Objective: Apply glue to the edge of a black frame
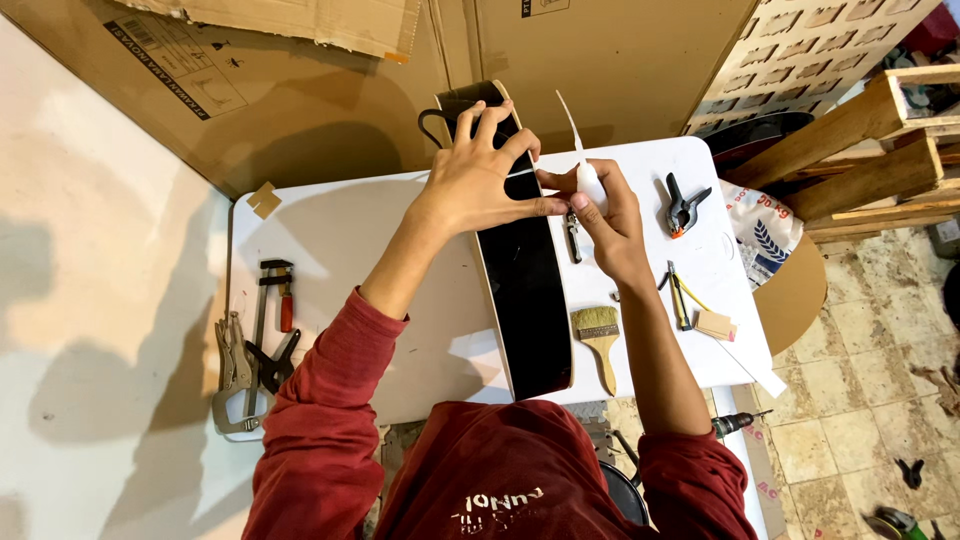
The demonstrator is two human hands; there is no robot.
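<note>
While a glossy black guitar body [525, 290] stands on edge at frame centre, the left hand [480, 175] presses flat on its upper side, fingers spread, and the right hand [605, 215] is clamped round a small white bottle [590, 185] just beside it.
Its long axis runs from the lower centre up toward brown cardboard boxes [300, 90] with a black-printed label at upper left; a paintbrush [598, 340] and black spring clamp [683, 205] lie on the white table [350, 240] to its right.
</note>
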